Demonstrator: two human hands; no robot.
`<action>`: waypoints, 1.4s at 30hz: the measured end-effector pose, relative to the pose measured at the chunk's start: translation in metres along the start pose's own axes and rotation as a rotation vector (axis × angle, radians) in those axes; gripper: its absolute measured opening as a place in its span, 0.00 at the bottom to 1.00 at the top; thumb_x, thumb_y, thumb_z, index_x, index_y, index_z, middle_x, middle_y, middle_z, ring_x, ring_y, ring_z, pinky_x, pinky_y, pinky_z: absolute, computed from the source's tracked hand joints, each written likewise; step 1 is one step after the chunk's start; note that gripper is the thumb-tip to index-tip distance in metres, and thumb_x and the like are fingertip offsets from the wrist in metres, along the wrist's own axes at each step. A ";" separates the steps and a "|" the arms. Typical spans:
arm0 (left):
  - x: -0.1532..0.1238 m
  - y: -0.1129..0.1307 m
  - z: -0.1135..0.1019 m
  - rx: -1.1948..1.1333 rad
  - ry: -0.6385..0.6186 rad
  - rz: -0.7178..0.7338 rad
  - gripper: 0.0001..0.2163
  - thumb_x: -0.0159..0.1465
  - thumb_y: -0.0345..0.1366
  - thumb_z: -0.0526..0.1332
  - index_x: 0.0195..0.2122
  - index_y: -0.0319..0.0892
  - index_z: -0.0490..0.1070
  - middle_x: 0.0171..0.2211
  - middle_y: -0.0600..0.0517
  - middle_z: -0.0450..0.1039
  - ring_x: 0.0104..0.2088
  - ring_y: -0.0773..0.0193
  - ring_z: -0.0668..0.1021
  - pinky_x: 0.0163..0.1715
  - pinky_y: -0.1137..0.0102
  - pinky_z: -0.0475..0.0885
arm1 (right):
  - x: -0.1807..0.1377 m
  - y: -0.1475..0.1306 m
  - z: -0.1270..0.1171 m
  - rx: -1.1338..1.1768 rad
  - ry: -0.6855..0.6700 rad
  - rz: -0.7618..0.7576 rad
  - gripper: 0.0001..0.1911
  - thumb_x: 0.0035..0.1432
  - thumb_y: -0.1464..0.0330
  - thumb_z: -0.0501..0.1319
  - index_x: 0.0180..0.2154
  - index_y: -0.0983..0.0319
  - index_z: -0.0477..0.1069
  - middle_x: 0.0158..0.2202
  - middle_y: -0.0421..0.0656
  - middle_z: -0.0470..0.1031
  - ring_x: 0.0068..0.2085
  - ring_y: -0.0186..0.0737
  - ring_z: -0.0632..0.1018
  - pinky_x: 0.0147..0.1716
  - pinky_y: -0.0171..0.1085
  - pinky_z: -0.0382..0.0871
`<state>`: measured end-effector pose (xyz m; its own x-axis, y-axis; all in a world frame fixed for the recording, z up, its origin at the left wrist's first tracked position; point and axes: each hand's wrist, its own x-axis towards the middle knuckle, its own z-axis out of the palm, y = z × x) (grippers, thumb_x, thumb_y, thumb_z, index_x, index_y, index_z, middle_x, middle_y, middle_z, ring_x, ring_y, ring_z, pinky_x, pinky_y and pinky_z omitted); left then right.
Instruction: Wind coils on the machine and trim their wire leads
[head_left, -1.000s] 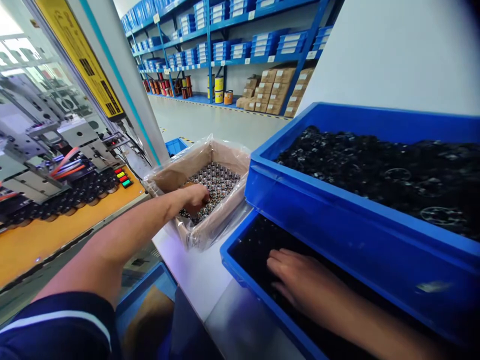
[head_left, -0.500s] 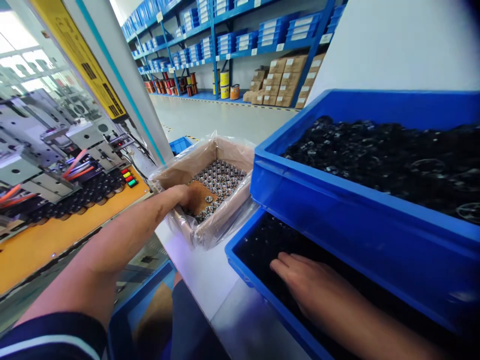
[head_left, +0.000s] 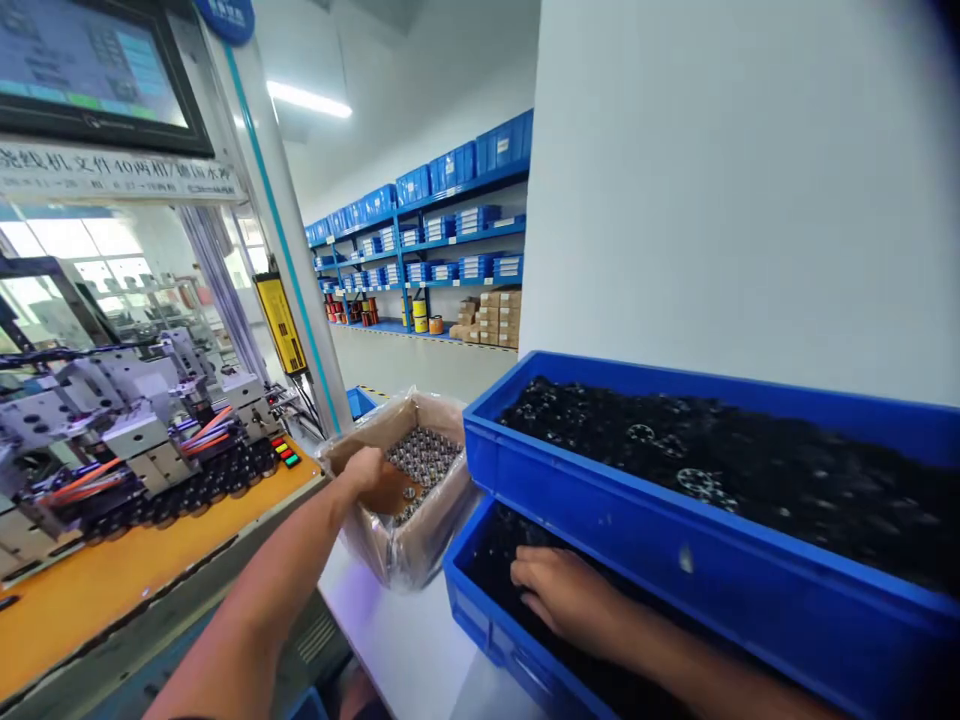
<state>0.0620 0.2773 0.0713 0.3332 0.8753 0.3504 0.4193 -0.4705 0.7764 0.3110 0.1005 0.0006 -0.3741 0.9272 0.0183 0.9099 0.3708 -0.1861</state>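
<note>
My left hand (head_left: 364,470) reaches over the near left side of a plastic-lined cardboard box (head_left: 433,525). Its fingers point down and away, hidden behind the back of the hand. Rows of small round metal parts (head_left: 424,455) stand in the box beside it, around a bare brown patch. On the other side, my right hand (head_left: 559,590) is down in a lower blue bin (head_left: 484,615) of dark small parts. Its fingers are curled and closed at the surface of the parts; what they hold, if anything, is too dark to make out.
An upper blue bin (head_left: 600,510) full of black ring-shaped parts overhangs the lower one. To the left stands a machine (head_left: 142,440) with an orange worktop (head_left: 172,550), coloured buttons (head_left: 285,452) and a screen (head_left: 97,75). Blue shelving (head_left: 420,235) lines the far wall.
The view has tilted up, bringing the screen into sight. My left hand sits higher by the box's left wall. My right hand stays in the lower bin, its fingers more curled.
</note>
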 end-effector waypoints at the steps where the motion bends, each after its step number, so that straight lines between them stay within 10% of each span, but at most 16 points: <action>1: -0.002 0.004 -0.002 -0.027 -0.003 -0.025 0.17 0.68 0.42 0.61 0.54 0.40 0.70 0.52 0.46 0.72 0.49 0.55 0.77 0.47 0.57 0.77 | 0.000 0.001 0.000 0.007 0.018 -0.013 0.08 0.55 0.78 0.62 0.31 0.62 0.78 0.35 0.43 0.79 0.36 0.39 0.79 0.34 0.33 0.67; 9: -0.157 0.027 -0.016 -0.455 0.092 -0.184 0.20 0.52 0.50 0.72 0.32 0.43 0.66 0.39 0.47 0.81 0.37 0.57 0.82 0.38 0.61 0.77 | 0.000 0.001 0.010 0.122 0.255 -0.149 0.11 0.63 0.72 0.57 0.37 0.64 0.78 0.35 0.46 0.77 0.37 0.38 0.78 0.40 0.35 0.72; 15: -0.260 0.062 -0.018 -0.712 0.164 -0.057 0.21 0.42 0.30 0.79 0.37 0.41 0.78 0.35 0.49 0.80 0.33 0.66 0.79 0.34 0.73 0.74 | 0.003 -0.032 -0.008 0.239 0.505 -0.239 0.11 0.65 0.67 0.57 0.37 0.64 0.77 0.35 0.49 0.77 0.36 0.42 0.78 0.39 0.40 0.74; 24: -0.301 0.068 -0.017 -0.938 0.103 -0.162 0.14 0.49 0.25 0.75 0.37 0.41 0.80 0.40 0.48 0.81 0.32 0.66 0.82 0.35 0.72 0.80 | -0.034 -0.155 -0.028 0.542 0.635 -0.738 0.08 0.63 0.77 0.60 0.44 0.63 0.71 0.35 0.45 0.77 0.36 0.35 0.79 0.36 0.34 0.76; 42: -0.306 0.068 0.002 -0.837 0.223 -0.043 0.17 0.47 0.20 0.75 0.38 0.40 0.81 0.39 0.46 0.83 0.36 0.64 0.85 0.38 0.75 0.81 | -0.040 -0.153 -0.009 0.653 0.551 -0.738 0.06 0.62 0.78 0.61 0.41 0.64 0.70 0.34 0.45 0.74 0.35 0.33 0.76 0.31 0.32 0.74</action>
<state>-0.0093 -0.0232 0.0158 0.1213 0.9332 0.3382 -0.3613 -0.2758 0.8907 0.1881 0.0073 0.0375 -0.5040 0.4499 0.7373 0.1707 0.8887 -0.4255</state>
